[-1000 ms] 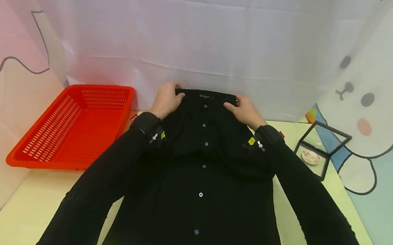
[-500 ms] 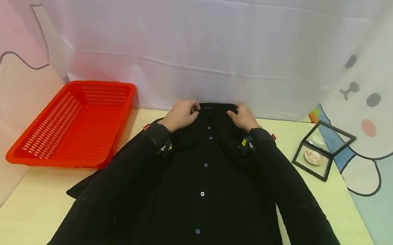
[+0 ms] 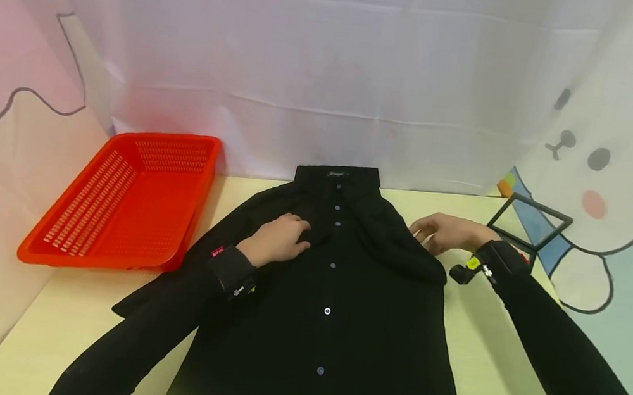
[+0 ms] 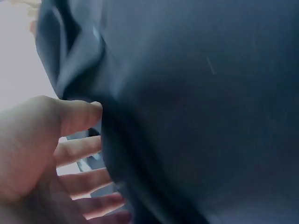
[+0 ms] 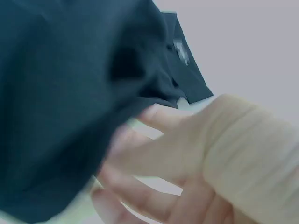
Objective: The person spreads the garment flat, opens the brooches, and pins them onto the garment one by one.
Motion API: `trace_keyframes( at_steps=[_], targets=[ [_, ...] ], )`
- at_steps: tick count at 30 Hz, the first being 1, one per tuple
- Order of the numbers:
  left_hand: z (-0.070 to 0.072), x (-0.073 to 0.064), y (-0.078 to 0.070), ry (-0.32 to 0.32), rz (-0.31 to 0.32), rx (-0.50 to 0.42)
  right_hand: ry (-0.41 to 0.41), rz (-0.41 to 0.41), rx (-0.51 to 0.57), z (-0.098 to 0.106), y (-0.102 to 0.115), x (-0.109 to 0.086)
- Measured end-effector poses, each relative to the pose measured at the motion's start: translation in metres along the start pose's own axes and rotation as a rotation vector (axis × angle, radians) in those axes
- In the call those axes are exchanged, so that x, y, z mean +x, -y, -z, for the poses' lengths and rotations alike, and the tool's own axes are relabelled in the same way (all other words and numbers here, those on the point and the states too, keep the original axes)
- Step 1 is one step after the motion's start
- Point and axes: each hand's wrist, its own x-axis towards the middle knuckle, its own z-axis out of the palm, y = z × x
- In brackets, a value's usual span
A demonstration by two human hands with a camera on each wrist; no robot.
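Observation:
A black button-up shirt (image 3: 281, 321) lies front up on the table, its collar (image 3: 337, 175) toward the white curtain. One sleeve (image 3: 137, 298) reaches out to the left; on the right, the sleeve is out of sight. Over the left chest of the shirt is my left hand (image 3: 278, 239), fingers spread; the left wrist view has its thumb and fingertips against a fold of cloth (image 4: 187, 116). My right hand (image 3: 442, 230) is at the shirt's right shoulder edge, its loosely bent fingers touching the cloth and partly hidden beneath it in the blurred right wrist view.
A red plastic basket (image 3: 149, 207) stands at the left back of the table. Two joined black-edged frames (image 3: 531, 221) are at the right edge, partly behind my right wrist. A white curtain (image 3: 350, 86) hangs along the back.
Both hands have left the collar. The left has come down onto the shirt's chest, and the right has moved out to the right shoulder edge. The left sleeve has come into view.

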Motion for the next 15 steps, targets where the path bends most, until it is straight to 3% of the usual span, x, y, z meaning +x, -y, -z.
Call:
trace_keyframes(
  at_steps=[3, 6, 11, 15],
  targets=[
    [0.001, -0.006, -0.017, -0.079, -0.083, 0.014, 0.025, 0.068, -0.021, -0.017, 0.001, -0.008],
    [0.006, -0.005, -0.042, -0.084, -0.184, 0.002, -0.002, 0.158, -0.086, -0.041, 0.007, -0.004],
    [0.0, 0.002, -0.075, 0.073, -0.351, 0.013, 0.004, 0.312, -0.177, -0.073, 0.021, 0.009],
    [-0.018, 0.006, -0.087, 0.199, -0.387, 0.122, -0.062, 0.328, -0.169, -0.074, 0.024, 0.01]
  ],
)
